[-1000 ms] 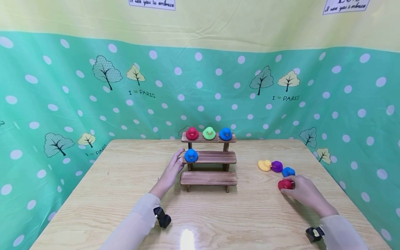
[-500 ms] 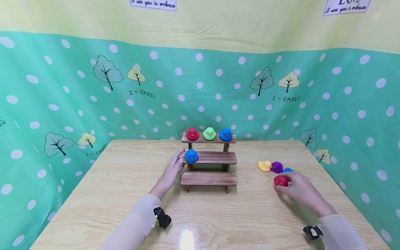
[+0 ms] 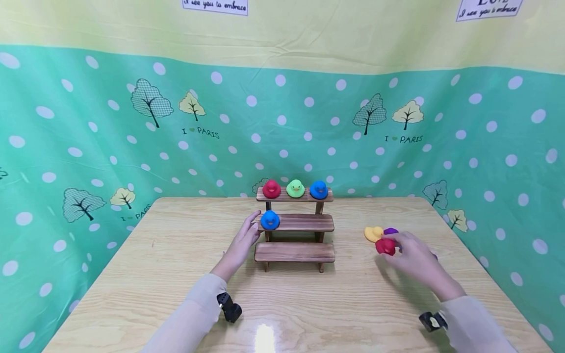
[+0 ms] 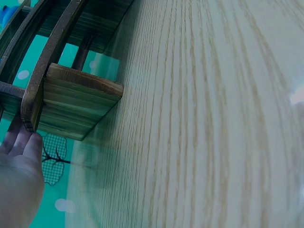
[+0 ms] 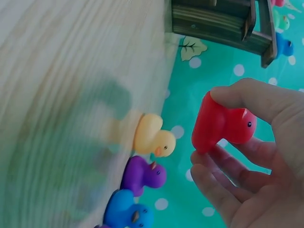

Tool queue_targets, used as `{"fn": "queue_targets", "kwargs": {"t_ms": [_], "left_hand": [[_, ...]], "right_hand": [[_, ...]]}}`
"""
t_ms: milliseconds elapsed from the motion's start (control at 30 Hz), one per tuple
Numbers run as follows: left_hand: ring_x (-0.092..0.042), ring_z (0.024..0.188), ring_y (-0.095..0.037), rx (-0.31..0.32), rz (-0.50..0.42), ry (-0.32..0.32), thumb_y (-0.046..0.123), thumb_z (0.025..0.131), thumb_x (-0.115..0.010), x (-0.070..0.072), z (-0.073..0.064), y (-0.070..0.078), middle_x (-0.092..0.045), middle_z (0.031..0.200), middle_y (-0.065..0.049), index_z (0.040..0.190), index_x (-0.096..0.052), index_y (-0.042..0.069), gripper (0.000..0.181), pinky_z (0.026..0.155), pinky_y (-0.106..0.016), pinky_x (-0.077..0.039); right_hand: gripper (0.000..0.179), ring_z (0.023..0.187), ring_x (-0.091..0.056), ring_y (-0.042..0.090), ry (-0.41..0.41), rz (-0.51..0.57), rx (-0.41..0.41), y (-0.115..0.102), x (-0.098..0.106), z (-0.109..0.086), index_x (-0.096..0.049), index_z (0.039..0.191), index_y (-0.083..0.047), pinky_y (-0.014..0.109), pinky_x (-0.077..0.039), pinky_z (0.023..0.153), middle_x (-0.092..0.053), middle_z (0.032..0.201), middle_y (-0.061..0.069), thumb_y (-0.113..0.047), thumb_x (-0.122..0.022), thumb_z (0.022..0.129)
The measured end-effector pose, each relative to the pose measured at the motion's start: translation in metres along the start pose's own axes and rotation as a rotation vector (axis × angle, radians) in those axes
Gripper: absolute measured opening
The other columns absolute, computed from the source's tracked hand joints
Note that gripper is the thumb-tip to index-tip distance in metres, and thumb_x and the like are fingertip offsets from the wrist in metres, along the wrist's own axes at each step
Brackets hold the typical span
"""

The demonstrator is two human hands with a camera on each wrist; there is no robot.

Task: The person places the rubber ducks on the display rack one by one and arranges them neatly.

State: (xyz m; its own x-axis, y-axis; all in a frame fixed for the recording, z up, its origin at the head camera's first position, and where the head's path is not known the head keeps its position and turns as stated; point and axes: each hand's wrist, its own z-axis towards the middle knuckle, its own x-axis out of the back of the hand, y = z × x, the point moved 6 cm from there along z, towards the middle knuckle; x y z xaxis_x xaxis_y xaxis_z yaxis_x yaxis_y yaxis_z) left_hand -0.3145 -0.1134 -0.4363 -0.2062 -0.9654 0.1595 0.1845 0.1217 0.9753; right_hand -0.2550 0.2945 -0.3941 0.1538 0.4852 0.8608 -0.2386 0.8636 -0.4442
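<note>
A red rubber duck [image 3: 385, 246] is pinched between the thumb and fingers of my right hand [image 3: 415, 257], lifted above the table on the right. In the right wrist view the red duck is tipped sideways in my grip. My left hand [image 3: 240, 242] has its fingers extended against the left end of the middle step of a wooden three-step stand [image 3: 295, 252]. A blue duck [image 3: 270, 220] sits on that step beside those fingers. On the top step stand another red duck [image 3: 271, 189], a green duck [image 3: 295, 188] and a second blue duck [image 3: 319, 189].
A yellow duck [image 3: 373, 234] and a purple duck [image 3: 390, 231] sit right of the stand, partly behind my right hand. Another blue duck [image 5: 127, 210] shows beside them in the right wrist view. A patterned cloth [image 3: 282, 127] hangs behind the table [image 3: 309, 314].
My right hand has lifted the red duck from the table and carried it left and toward the back, now covering the loose blue duck in the head view. The left hand has stayed put.
</note>
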Motion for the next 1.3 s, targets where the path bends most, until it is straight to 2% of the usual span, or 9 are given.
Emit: {"fn": "queue_targets", "kwargs": {"t_ms": [167,367,600,1000,1200,1300], "left_hand": [[-0.035,0.139,-0.047,0.008,0.0,0.005,0.028,0.112,-0.032,0.0,0.001,-0.001,-0.021,0.16,-0.025,0.158,-0.026,0.011,0.05,0.117,-0.049,-0.03],[-0.034,0.138,-0.05,0.018,-0.012,0.009,0.022,0.112,-0.032,0.0,0.002,-0.001,-0.019,0.16,-0.028,0.158,-0.026,0.007,0.048,0.117,-0.052,-0.029],[-0.036,0.14,-0.044,-0.004,0.006,0.01,0.032,0.112,-0.033,0.0,-0.001,0.002,-0.022,0.161,-0.021,0.158,-0.028,0.014,0.05,0.117,-0.047,-0.031],[-0.037,0.139,-0.045,-0.002,0.017,0.009,0.034,0.111,-0.033,0.0,-0.002,0.003,-0.023,0.161,-0.021,0.158,-0.028,0.016,0.05,0.117,-0.046,-0.031],[-0.036,0.138,-0.047,0.006,0.009,0.003,0.029,0.112,-0.032,0.0,-0.002,0.006,-0.022,0.161,-0.024,0.159,-0.025,0.011,0.051,0.117,-0.049,-0.03],[-0.037,0.138,-0.045,0.003,0.023,0.004,0.033,0.112,-0.032,0.0,-0.002,0.004,-0.023,0.161,-0.022,0.159,-0.026,0.012,0.052,0.117,-0.047,-0.031]], "right_hand": [[0.042,0.094,-0.066,0.036,0.049,0.043,0.065,-0.016,0.002,0.004,-0.068,0.117,0.003,0.049,-0.06,0.077,-0.065,0.109,0.017,-0.013,-0.082,0.081],[0.041,0.093,-0.065,0.031,0.084,0.047,0.129,-0.035,0.005,0.009,-0.069,0.117,0.001,0.049,-0.06,0.08,-0.064,0.109,0.013,-0.01,-0.083,0.079],[0.043,0.095,-0.063,0.027,0.08,0.081,0.169,-0.055,0.003,0.016,-0.068,0.12,-0.001,0.048,-0.06,0.081,-0.063,0.113,0.014,-0.008,-0.082,0.08],[0.042,0.098,-0.063,0.026,0.075,0.161,0.251,-0.086,-0.008,0.028,-0.067,0.12,-0.003,0.046,-0.06,0.083,-0.063,0.117,0.011,-0.009,-0.083,0.081],[0.041,0.099,-0.062,0.024,0.085,0.164,0.297,-0.103,-0.013,0.034,-0.069,0.117,-0.004,0.046,-0.06,0.083,-0.063,0.113,0.008,-0.01,-0.085,0.079],[0.041,0.1,-0.062,0.024,0.084,0.186,0.31,-0.111,-0.015,0.036,-0.069,0.116,-0.004,0.046,-0.06,0.084,-0.063,0.113,0.008,-0.009,-0.085,0.079]]}}
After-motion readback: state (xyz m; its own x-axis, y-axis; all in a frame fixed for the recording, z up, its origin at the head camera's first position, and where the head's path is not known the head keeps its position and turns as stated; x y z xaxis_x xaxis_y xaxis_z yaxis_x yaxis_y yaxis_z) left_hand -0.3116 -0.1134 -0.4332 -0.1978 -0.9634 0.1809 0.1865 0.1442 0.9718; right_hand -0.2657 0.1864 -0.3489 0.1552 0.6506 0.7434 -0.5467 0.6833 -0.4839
